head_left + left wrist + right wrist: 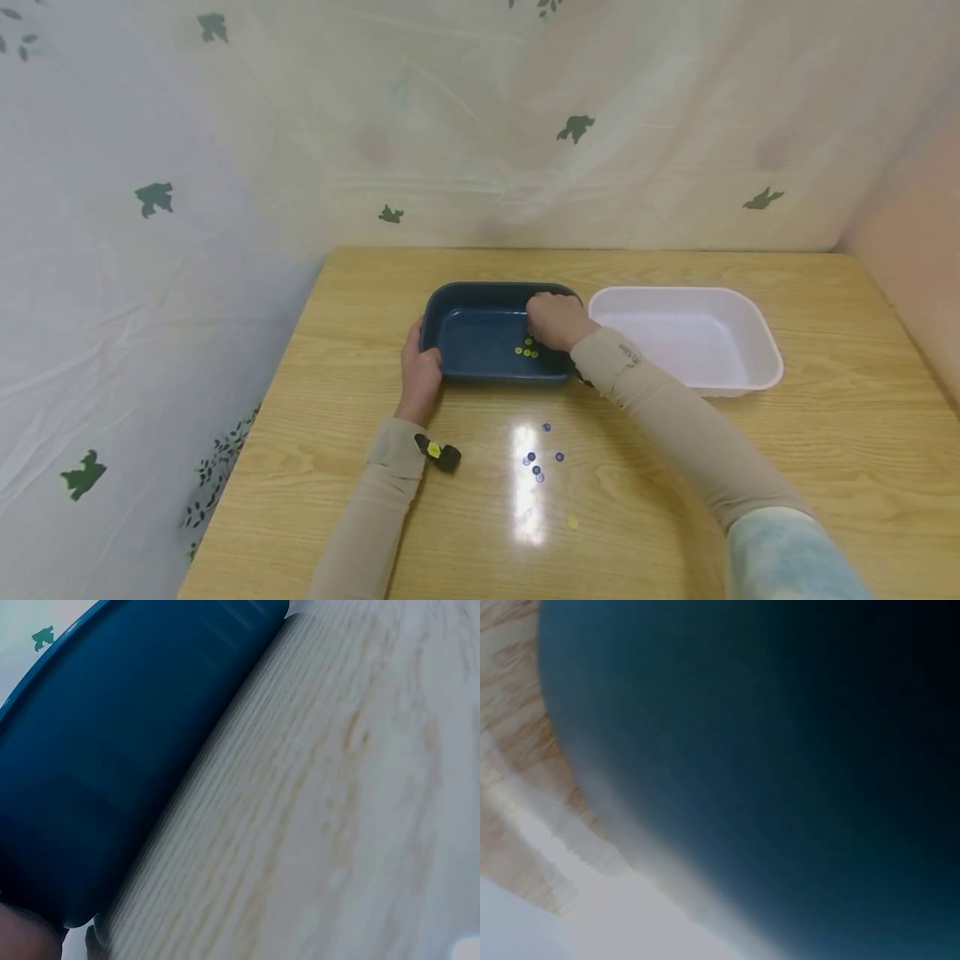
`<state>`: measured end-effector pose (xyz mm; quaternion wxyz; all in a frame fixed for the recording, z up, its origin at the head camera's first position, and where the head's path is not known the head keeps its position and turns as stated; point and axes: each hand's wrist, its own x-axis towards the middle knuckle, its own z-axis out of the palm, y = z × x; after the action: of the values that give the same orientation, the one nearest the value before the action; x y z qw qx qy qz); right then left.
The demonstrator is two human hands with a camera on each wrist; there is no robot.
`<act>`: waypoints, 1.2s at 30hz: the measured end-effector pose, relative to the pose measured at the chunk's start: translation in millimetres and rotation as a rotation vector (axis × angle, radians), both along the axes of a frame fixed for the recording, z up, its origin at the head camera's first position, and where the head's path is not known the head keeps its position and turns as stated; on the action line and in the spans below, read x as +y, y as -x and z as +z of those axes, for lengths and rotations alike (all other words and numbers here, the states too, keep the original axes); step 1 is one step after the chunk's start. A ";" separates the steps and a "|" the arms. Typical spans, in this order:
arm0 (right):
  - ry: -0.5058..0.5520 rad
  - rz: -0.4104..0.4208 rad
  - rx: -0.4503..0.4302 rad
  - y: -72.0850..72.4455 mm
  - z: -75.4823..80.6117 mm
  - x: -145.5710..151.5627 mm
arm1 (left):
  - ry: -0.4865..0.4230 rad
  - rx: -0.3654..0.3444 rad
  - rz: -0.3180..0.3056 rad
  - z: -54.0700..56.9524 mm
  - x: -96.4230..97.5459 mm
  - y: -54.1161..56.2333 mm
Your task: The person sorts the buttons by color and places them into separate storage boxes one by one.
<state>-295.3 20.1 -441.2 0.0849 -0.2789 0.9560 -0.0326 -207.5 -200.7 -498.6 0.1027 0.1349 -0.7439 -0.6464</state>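
My left hand [420, 371] holds the left end of a dark blue plastic tub [468, 333], its thumb at the rim and its fingers along the outside wall. In the left wrist view the tub's outer side [127, 742] fills the upper left, with a bit of the hand at the lower corner. My right hand [557, 321] reaches into the tub's right end, knuckles up. Its fingertips are hidden, so whether they pinch anything cannot be seen. Several small yellow buttons [527, 352] lie on the tub floor just beside it. The right wrist view shows mostly blurred tub wall [682, 750].
A white tub [675, 337] stands just right of the blue one, partly behind the right forearm. Several small blue-purple buttons [536, 470] lie on the wooden table [315, 467] in front, and one yellow button [573, 522] lies nearer. A patterned curtain [465, 125] hangs behind the table.
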 end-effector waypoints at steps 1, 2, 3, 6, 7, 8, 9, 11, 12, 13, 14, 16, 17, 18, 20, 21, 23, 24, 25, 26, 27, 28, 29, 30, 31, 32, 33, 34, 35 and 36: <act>0.004 -0.002 -0.001 0.0 0.1 0.9 | -0.002 0.002 -0.001 0.0 0.5 0.3; 0.009 -0.003 0.000 0.1 0.4 1.8 | -0.009 0.002 -0.004 0.0 0.8 0.6; 0.015 -0.006 0.002 0.3 0.7 2.8 | -0.012 0.003 -0.004 0.1 1.2 0.9; 0.031 -0.013 0.003 0.3 2.4 5.7 | -0.024 0.005 -0.004 0.0 2.3 2.3; 0.037 -0.014 0.001 0.1 3.3 6.9 | -0.025 0.005 -0.004 0.0 2.5 2.9; 0.043 -0.018 -0.001 -0.3 4.4 7.6 | -0.024 0.005 -0.002 0.0 2.6 3.7; 0.047 -0.022 -0.003 -1.0 5.6 8.3 | -0.019 0.005 0.001 -0.1 2.7 4.5; 0.067 -0.026 -0.013 -2.8 8.5 9.4 | -0.019 0.007 0.004 -0.2 2.3 5.9; 0.075 -0.024 -0.016 -3.8 10.1 10.0 | -0.014 0.006 0.004 0.3 1.9 6.4; 0.081 -0.022 -0.014 -4.8 11.6 10.4 | -0.011 0.006 0.005 0.4 1.4 7.0; 0.087 -0.020 -0.012 -5.7 13.0 10.5 | -0.008 0.005 0.005 0.5 0.8 7.5; 0.098 -0.015 -0.008 -7.3 16.0 10.9 | -0.008 0.002 0.003 0.5 -0.6 8.2; 0.100 -0.014 -0.005 -8.2 17.6 11.0 | -0.007 -0.002 0.001 0.7 -1.3 8.5; 0.100 -0.014 0.000 -9.0 19.2 11.0 | -0.006 -0.004 -0.001 0.8 -2.2 8.8; 0.109 -0.020 0.002 -10.6 22.7 10.5 | -0.006 -0.009 -0.002 0.8 -4.0 9.5; 0.117 -0.025 -0.001 -11.7 24.8 10.4 | -0.005 -0.011 -0.002 0.9 -4.9 9.8; 0.133 -0.030 -0.004 -14.2 29.6 9.9 | -0.004 -0.012 0.001 1.0 -6.6 11.0; 0.140 -0.029 -0.003 -15.0 31.6 9.7 | -0.005 -0.010 0.003 0.7 -7.5 11.9; 0.148 -0.028 0.003 -16.1 34.0 9.6 | -0.004 -0.009 0.005 0.7 -8.3 12.9; 0.152 -0.027 0.008 -17.4 36.7 9.7 | -0.007 -0.006 0.007 0.2 -9.0 14.0; 0.160 -0.029 0.009 -19.0 39.8 9.7 | -0.004 -0.001 0.010 0.1 -9.6 15.1; 0.165 -0.030 0.014 -20.7 43.5 10.0 | -0.005 0.003 0.012 0.0 -10.2 16.3; 0.172 -0.036 0.017 -22.8 47.4 10.9 | -0.005 0.007 0.011 -0.2 -10.6 17.3; 0.180 -0.046 0.015 -25.4 52.1 12.3 | -0.009 0.008 0.010 -0.3 -11.0 18.2; 0.192 -0.059 0.016 -28.4 57.2 14.2 | -0.012 0.010 0.007 -0.2 -11.5 18.9; 0.201 -0.072 0.015 -31.9 62.2 16.7 | -0.013 0.010 0.006 -0.4 -11.9 19.6; 0.213 -0.086 0.016 -35.9 67.4 19.5 | -0.015 0.007 0.003 -0.2 -12.5 20.1; 0.221 -0.094 0.028 -40.0 71.8 23.2 | -0.023 0.006 0.000 0.0 -13.2 20.6; 0.233 -0.106 0.036 -44.3 75.4 27.4 | -0.026 0.003 -0.004 0.4 -13.9 20.9; 0.242 -0.109 0.053 -48.6 78.3 31.7 | -0.028 0.002 -0.003 0.5 -14.6 21.3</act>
<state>-246.8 51.7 -363.0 0.0234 -0.2353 0.9608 -0.1450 -228.8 -215.3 -498.1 0.1004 0.1347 -0.7348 -0.6571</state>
